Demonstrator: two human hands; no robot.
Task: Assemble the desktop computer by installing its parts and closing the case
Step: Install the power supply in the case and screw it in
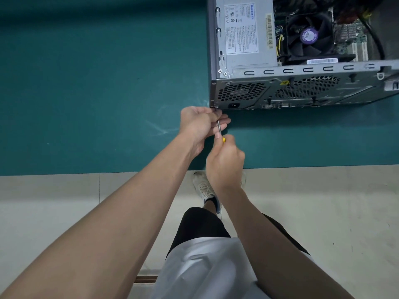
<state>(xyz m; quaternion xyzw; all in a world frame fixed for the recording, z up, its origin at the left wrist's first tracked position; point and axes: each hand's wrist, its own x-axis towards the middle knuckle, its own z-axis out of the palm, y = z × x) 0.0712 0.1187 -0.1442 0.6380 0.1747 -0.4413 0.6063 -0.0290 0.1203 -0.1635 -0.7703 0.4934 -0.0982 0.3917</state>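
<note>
An open grey desktop case (323,67) lies on its side at the top right of the green table (86,83), rear panel facing me. Inside I see the silver power supply (244,31) and a black CPU fan (308,35). My right hand (224,165) grips a yellow-handled screwdriver (219,128); its metal shaft points up at the lower-left corner of the rear panel. My left hand (200,124) pinches the shaft near the tip, where a small screw (216,108) sits at the case corner.
The table's front edge runs across the middle of the view, with pale floor tiles (323,212) below it. My shoe (203,186) and legs are beneath the hands. Wide green table surface lies left of the case.
</note>
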